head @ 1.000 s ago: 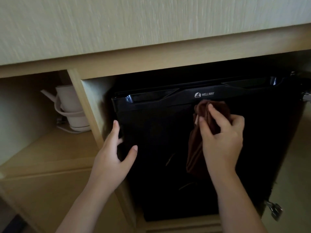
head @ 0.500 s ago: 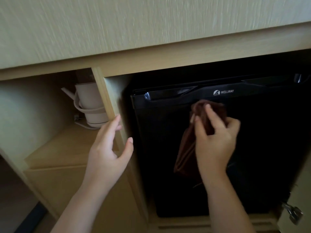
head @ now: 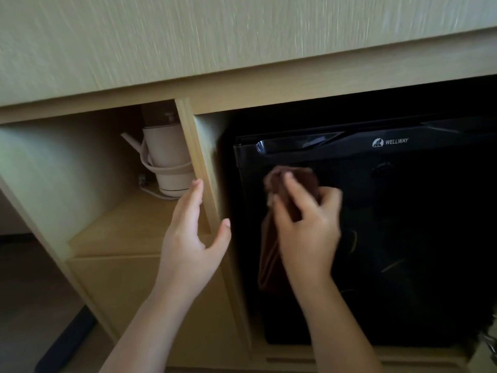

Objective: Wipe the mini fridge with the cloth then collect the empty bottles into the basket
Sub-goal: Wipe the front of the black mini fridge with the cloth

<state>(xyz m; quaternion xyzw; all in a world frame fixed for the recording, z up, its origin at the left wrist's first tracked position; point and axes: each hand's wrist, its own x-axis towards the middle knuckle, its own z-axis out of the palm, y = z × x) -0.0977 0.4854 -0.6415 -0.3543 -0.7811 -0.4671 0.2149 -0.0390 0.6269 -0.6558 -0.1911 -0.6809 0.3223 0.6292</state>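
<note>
A black mini fridge (head: pixel 403 238) marked WELLWAY stands inside a wooden cabinet bay, its door closed. My right hand (head: pixel 309 224) presses a dark brown cloth (head: pixel 293 181) against the upper left part of the fridge door; the cloth's loose end hangs down below my wrist. My left hand (head: pixel 191 238) is spread with fingers apart over the wooden divider (head: pixel 199 162) just left of the fridge, holding nothing. No bottles or basket are visible.
A white electric kettle (head: pixel 166 160) with its cord sits on a shelf in the open compartment to the left. A wooden countertop edge runs overhead. A metal hinge (head: pixel 488 343) shows at the lower right. Dark floor lies at the lower left.
My right hand has swept the cloth leftward across the fridge door, away from the logo. My left hand has come off the fridge's left edge onto the divider. The view has shifted left.
</note>
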